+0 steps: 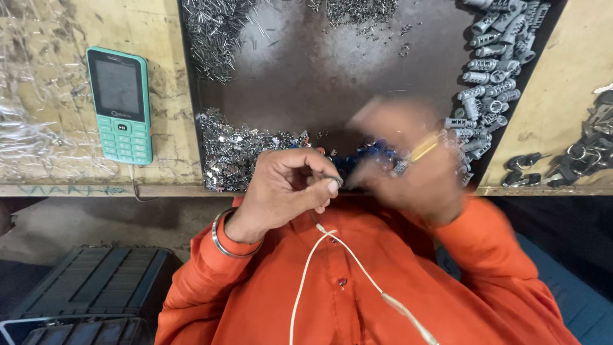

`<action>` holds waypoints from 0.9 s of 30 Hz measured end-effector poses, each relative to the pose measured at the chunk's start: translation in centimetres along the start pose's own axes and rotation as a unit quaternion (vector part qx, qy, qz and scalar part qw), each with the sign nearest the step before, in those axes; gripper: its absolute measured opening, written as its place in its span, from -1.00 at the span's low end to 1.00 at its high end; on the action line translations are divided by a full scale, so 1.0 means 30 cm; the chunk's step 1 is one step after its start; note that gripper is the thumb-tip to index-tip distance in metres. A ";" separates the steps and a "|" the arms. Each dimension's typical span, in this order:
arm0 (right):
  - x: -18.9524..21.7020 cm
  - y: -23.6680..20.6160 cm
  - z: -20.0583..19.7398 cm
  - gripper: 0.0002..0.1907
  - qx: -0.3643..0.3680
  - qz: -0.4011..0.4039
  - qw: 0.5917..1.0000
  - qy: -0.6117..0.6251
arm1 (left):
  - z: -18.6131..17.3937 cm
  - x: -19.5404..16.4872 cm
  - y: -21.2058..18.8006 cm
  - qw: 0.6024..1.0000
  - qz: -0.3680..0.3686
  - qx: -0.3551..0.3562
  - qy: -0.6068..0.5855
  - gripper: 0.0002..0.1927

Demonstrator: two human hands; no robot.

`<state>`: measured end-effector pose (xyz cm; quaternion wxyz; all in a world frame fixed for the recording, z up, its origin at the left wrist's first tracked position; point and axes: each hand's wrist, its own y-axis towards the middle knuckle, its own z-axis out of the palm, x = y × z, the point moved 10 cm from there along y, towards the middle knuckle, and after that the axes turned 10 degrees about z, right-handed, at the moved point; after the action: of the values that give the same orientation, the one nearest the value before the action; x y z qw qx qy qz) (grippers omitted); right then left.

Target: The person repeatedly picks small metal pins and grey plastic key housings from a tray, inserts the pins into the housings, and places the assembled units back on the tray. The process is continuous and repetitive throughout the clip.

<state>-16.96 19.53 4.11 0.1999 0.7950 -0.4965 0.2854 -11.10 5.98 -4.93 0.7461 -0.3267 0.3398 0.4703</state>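
A small dark metal part (336, 181) sits pinched between thumb and forefinger of the left hand (287, 188), its grip clenched on that part. Just beside it, the right hand (408, 169) is motion-blurred; whether its grip grasps anything cannot be told. Beyond both grips, the dark surface (332, 70) carries blue pieces (370, 153), small silver parts (236, 150), thin pins (217, 32) and grey cylinders (495, 57). Far left lies a teal phone (120, 104).

The left hand (287, 188) pinches a small metal part (336, 181) between thumb and forefinger, while the blurred right hand (408, 163) sits just beside it at three o'clock. Silvery pins (233, 150) lie heaped at ten o'clock on the dark tray (332, 76), grey cylinders (495, 70) at two o'clock, and a teal keypad phone (120, 105) rests far off at nine o'clock.
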 end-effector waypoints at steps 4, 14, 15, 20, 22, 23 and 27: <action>-0.309 0.045 -0.169 -0.68 -0.133 -0.001 0.921 -0.366 | -0.014 0.000 -0.002 1.000 -0.005 -0.016 0.004 -0.98; -0.048 0.166 -0.040 -0.72 0.041 0.004 0.990 -0.137 | 0.015 -0.038 0.046 0.995 0.062 -0.028 0.078 -0.97; 0.051 0.133 0.031 -0.71 0.106 -0.051 0.990 -0.077 | 0.014 -0.046 0.047 0.993 0.069 -0.032 0.090 -0.96; -0.077 -0.026 0.049 -0.79 0.010 0.143 0.896 0.420 | 0.012 -0.092 0.034 0.989 0.095 -0.031 0.112 -0.92; -0.156 -0.099 0.129 -0.79 0.045 0.195 0.826 0.528 | 0.007 -0.097 0.036 0.988 0.087 -0.026 0.127 -0.92; -0.180 -0.130 0.168 -0.76 0.078 0.218 0.801 0.552 | 0.009 -0.101 0.038 0.987 0.087 -0.015 0.136 -0.92; -0.187 -0.161 0.170 -0.84 0.078 0.157 0.806 0.565 | 0.018 -0.108 0.053 0.981 0.087 0.017 0.174 -0.92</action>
<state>-13.23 22.31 -3.58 0.3342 0.4175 -0.3903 0.7495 -13.51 5.42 -2.27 0.6373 -0.3599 0.4999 0.4631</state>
